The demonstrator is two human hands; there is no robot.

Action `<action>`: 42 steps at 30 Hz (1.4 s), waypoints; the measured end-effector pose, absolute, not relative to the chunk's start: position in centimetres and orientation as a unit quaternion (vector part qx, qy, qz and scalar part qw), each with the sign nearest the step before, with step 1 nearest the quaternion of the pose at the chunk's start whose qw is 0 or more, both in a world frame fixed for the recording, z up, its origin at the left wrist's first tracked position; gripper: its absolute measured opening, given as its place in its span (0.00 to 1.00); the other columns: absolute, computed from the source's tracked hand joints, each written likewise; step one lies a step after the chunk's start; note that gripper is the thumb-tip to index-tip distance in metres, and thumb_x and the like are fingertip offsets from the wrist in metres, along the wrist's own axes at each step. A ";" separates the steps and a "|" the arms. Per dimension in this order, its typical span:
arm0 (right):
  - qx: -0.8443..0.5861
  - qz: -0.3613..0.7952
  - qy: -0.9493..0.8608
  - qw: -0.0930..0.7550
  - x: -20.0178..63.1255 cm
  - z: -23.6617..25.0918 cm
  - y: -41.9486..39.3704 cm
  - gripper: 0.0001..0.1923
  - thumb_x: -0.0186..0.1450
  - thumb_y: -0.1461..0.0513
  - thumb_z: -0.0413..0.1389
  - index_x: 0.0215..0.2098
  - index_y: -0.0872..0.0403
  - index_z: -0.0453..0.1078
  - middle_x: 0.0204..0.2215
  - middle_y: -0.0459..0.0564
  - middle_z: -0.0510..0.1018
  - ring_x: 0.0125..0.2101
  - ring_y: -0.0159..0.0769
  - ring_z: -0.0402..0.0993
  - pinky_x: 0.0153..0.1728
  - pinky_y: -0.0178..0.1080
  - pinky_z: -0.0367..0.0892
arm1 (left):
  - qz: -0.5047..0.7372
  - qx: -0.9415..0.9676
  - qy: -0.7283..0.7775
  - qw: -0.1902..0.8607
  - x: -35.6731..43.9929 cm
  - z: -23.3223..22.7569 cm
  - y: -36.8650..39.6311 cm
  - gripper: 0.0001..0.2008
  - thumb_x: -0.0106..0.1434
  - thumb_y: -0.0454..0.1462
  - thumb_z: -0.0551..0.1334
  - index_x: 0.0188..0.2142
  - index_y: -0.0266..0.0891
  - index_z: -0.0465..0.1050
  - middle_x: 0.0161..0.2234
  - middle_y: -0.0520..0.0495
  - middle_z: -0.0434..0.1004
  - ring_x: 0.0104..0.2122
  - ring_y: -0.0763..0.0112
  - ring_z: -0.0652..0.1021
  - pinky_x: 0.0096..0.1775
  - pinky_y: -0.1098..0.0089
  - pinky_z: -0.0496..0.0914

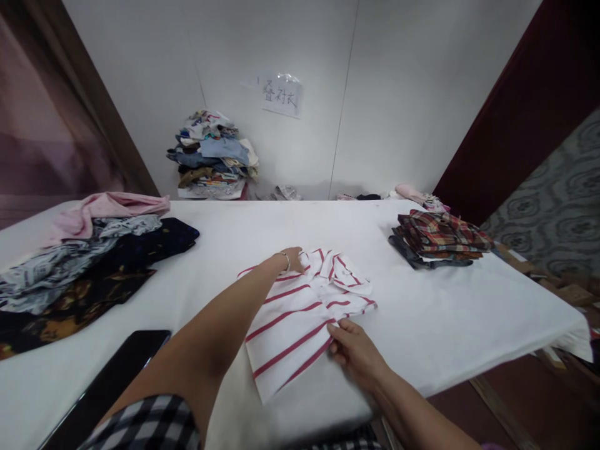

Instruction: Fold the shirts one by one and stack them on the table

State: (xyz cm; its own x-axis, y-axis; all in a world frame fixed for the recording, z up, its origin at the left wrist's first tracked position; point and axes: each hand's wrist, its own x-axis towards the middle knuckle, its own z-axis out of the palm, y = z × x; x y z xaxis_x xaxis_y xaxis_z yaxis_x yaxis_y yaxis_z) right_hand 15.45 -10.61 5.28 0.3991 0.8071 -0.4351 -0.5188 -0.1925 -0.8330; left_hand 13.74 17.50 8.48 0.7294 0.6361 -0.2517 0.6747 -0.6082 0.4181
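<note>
A white shirt with red stripes (290, 331) lies on the white-covered table in front of me, its collar (349, 281) turned toward the right. My left hand (294, 259), with a bracelet at the wrist, reaches across to the far side of the shirt and grips the cloth there; its fingertips are partly hidden. At the near edge, my right hand (352, 350) pinches the striped cloth between thumb and fingers. The left part of the shirt is spread, while the cloth by the collar is bunched and creased.
Loose clothes (70, 269) lie heaped at the left, beside a black flat device (112, 381). Folded plaid shirts (438, 234) are stacked at the right. A tall clothes pile (213, 156) stands beyond the far table edge, below a paper sign (281, 95) on the wall.
</note>
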 end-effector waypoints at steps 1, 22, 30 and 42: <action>-0.567 0.525 -0.140 0.619 15.9 5.5 -10.6 0.24 0.50 0.49 0.69 0.23 0.52 0.60 0.17 0.39 0.62 0.19 0.26 0.57 0.18 0.31 0.46 | -0.030 0.894 0.364 0.259 13.6 9.0 17.7 0.40 0.44 0.37 0.72 0.59 0.37 0.67 0.53 0.38 0.78 0.50 0.53 0.78 0.48 0.65 0.72; -0.716 0.175 -0.512 0.440 27.4 4.0 -11.1 0.13 0.57 0.62 0.55 0.34 0.46 0.81 0.47 0.50 0.77 0.49 0.46 0.70 0.51 0.46 0.64 | 0.156 0.851 0.355 0.354 -1.6 8.3 7.4 0.38 0.53 0.39 0.65 0.64 0.49 0.61 0.52 0.48 0.78 0.45 0.59 0.78 0.51 0.60 0.71; -0.720 0.295 -0.462 0.426 27.1 5.4 -12.5 0.20 0.52 0.64 0.54 0.41 0.49 0.80 0.46 0.50 0.80 0.48 0.47 0.72 0.53 0.47 0.64 | 0.155 0.805 0.416 0.394 -3.9 5.5 5.3 0.45 0.57 0.51 0.62 0.68 0.39 0.49 0.40 0.46 0.81 0.43 0.57 0.80 0.45 0.63 0.72; -0.799 0.158 -0.460 0.354 26.8 4.1 -7.4 0.23 0.60 0.60 0.54 0.54 0.51 0.72 0.43 0.51 0.81 0.41 0.43 0.75 0.44 0.41 0.66 | 0.226 0.754 0.521 0.331 0.3 5.9 5.5 0.28 0.63 0.41 0.60 0.62 0.42 0.61 0.55 0.41 0.76 0.54 0.59 0.76 0.51 0.64 0.69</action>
